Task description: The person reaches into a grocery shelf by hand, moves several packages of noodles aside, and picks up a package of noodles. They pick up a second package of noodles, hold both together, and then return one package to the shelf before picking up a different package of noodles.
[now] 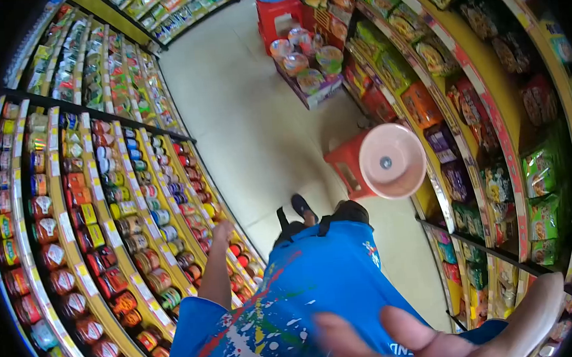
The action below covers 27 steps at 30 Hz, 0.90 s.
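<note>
Jars [147, 259] line the shelves [110, 226] on my left, my left hand [222, 233] close beside them; I cannot tell whether its fingers are closed. My right hand [437, 348], blurred, has its fingers apart before my blue shirt [330, 261]. A pink basin [407, 141] tops a red stool [345, 156].

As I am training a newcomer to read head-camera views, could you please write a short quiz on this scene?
1. Multiple choice: What colour is the stool under the pink basin? A) green B) red C) white
2. True or false: The right hand is touching the pink basin.
3. Fill in: Beside the left hand are rows of ____.

Key: 1. B. 2. False; it is in front of the blue shirt. 3. Jars.
</note>
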Available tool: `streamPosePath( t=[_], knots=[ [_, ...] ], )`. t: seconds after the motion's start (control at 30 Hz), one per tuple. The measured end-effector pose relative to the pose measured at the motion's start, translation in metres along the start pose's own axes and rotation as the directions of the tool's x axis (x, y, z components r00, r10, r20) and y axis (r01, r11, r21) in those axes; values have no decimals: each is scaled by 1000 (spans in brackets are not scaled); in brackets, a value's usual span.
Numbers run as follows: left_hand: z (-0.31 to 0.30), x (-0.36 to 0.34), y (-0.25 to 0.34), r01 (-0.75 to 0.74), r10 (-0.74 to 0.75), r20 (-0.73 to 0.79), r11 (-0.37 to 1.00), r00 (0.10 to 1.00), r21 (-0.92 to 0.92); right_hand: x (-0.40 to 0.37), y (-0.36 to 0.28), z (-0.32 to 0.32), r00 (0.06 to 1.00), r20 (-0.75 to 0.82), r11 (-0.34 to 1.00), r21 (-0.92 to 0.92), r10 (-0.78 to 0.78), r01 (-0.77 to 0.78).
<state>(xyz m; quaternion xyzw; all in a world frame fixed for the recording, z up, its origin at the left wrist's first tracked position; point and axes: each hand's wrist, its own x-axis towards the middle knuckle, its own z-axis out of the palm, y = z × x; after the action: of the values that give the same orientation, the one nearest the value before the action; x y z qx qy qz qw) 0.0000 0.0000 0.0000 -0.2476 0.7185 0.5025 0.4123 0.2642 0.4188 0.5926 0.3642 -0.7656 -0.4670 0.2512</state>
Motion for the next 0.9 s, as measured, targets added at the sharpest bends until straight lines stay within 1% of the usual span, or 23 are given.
streamPosePath(
  t=[0.03,0.07,0.1,0.13,0.17,0.2,0.23,0.3,0.33,0.37,0.4,0.43,0.5,0.53,0.57,0.63,0.67,0.7,0.77,0.8,0.83,0.9],
  knots=[
    [-2,7,-11,35,-38,97,999,995,29,-15,-4,2,994,40,984,148,98,-103],
    [11,15,-21,66,-79,208,996,975,65,-30,-8,5,977,109,937,283,182,-206],
    [-24,19,45,63,-66,71,997,995,39,-5,16,23,940,164,861,378,299,-340],
    [-1,18,42,107,-107,-17,994,994,-1,-11,20,27,898,268,763,476,349,-439],
    [12,17,43,128,-129,26,991,991,31,-15,24,31,839,373,638,546,395,-543],
    [27,16,41,150,-154,68,987,986,64,-19,24,40,776,462,593,504,429,-628],
    [39,19,45,141,-148,99,987,984,76,-24,18,54,701,538,543,452,467,-708],
    [56,22,60,192,-199,123,979,972,69,-46,3,87,584,548,440,384,599,-812],
    [65,18,70,183,-194,143,979,971,87,-57,-6,102,507,562,396,317,653,-862],
    [72,13,82,162,-175,120,981,977,107,-69,-14,115,426,566,344,252,706,-904],
    [78,14,92,141,-154,96,982,983,127,-80,-21,125,332,609,269,195,721,-943],
    [82,21,102,128,-144,108,981,984,143,-91,-27,135,315,607,264,174,730,-949],
    [82,35,121,146,-174,108,962,979,231,-116,-39,155,85,633,79,37,770,-996],
    [83,43,133,140,-173,105,953,979,268,-134,-49,165,-9,652,5,-20,758,-1000],
    [85,53,147,134,-169,104,950,980,283,-151,-56,176,-27,651,-8,-31,759,-999],
    [88,66,178,111,-159,117,935,980,336,-183,-69,197,-193,581,-99,-189,791,-977],
    [94,72,195,102,-137,86,941,987,321,-195,-75,206,-285,567,-192,-219,773,-957],
    [104,71,216,97,-134,89,937,987,336,-207,-78,214,-300,562,-202,-230,771,-952],
    [128,67,256,50,-75,58,934,995,355,-229,-81,231,-367,482,-233,-317,796,-919],
    [138,73,271,0,-30,80,937,996,348,-239,-81,238,-373,461,-240,-322,805,-916],
    [154,70,287,-5,-28,85,934,996,359,-246,-79,244,-384,455,-247,-331,803,-911],
    [191,56,323,-115,67,144,929,987,353,-258,-75,256,-366,385,-247,-325,847,-913]
  ],
)
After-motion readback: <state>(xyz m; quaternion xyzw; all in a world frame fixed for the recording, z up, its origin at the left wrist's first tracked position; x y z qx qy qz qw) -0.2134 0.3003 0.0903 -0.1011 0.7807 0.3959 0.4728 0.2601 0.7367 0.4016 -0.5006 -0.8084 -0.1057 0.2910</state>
